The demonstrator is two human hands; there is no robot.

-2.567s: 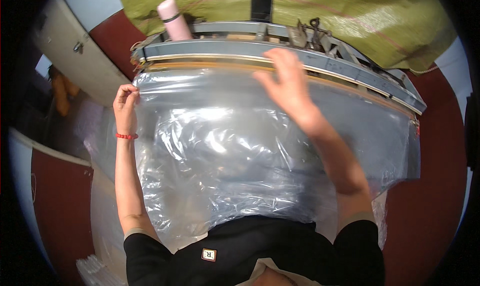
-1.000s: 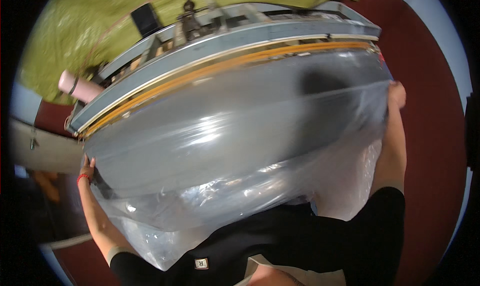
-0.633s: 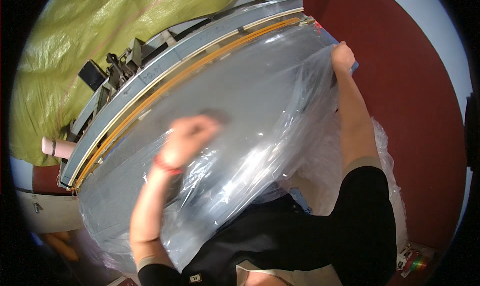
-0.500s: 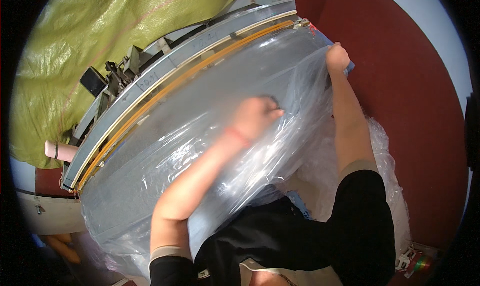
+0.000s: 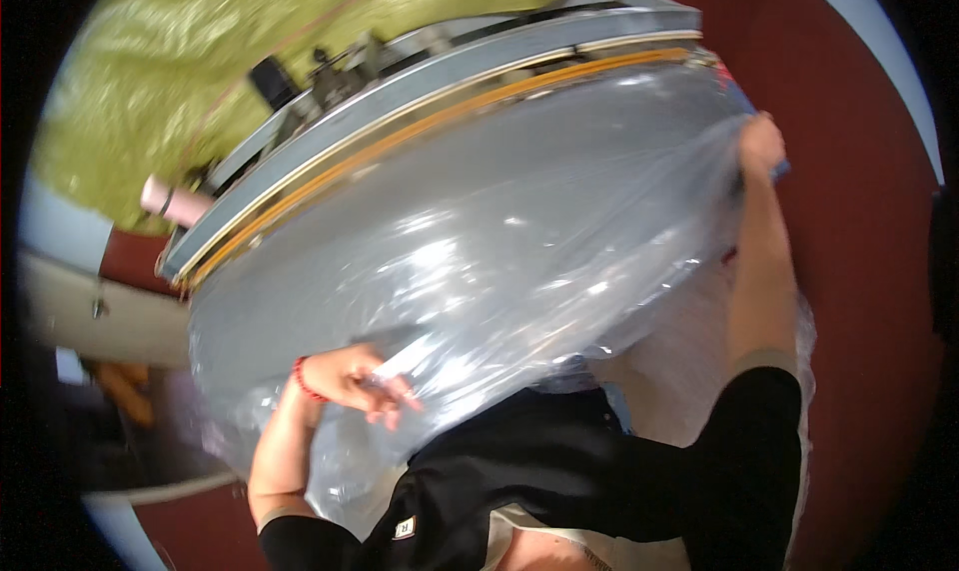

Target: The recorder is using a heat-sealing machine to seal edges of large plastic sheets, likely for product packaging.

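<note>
A wide sheet of clear plastic film (image 5: 559,241) lies over a grey table surface, wrinkled and shiny toward my body. At the far right corner my right hand (image 5: 764,143) is closed on the film's gathered edge, which stretches taut from it. My left hand (image 5: 355,379), with a red bracelet at the wrist, hovers low over the near left part of the film. Its fingers are loosely bent and apart, with nothing plainly held in them. Whether the fingertips touch the film I cannot tell.
Beyond the film runs a long metal machine frame (image 5: 440,76) with an orange strip (image 5: 479,101). A pink roll (image 5: 178,203) sticks out at its left end. Yellow-green sheeting (image 5: 160,91) covers things behind. More crumpled film (image 5: 679,346) hangs by my right side, above a dark red floor (image 5: 869,301).
My left hand has moved from the film's middle toward my body and left. My right hand keeps hold of the edge. The whole view has shifted and turned slightly.
</note>
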